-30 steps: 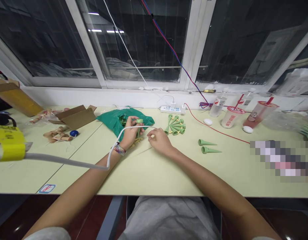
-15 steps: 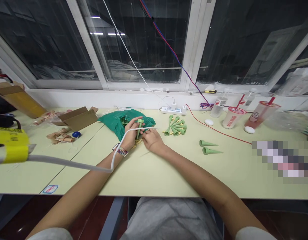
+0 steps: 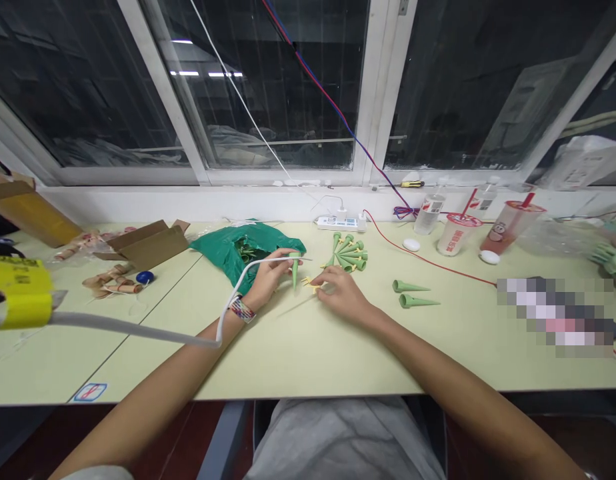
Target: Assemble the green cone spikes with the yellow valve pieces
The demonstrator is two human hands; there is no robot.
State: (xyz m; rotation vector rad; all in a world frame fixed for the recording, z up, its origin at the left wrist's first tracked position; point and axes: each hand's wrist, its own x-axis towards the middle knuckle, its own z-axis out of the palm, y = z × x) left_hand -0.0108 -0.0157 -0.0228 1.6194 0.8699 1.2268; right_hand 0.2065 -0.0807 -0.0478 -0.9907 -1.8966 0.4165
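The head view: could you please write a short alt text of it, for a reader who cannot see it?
A person's left hand holds a green cone, narrow end down, while the right hand holds small yellow pieces at its fingertips. On the pale table lie a green plastic bag, fanned green cones and two separate cones.

Multicoloured, finely patterned left wristband, creased plain grey clothing, 1 light grey left sleeve.
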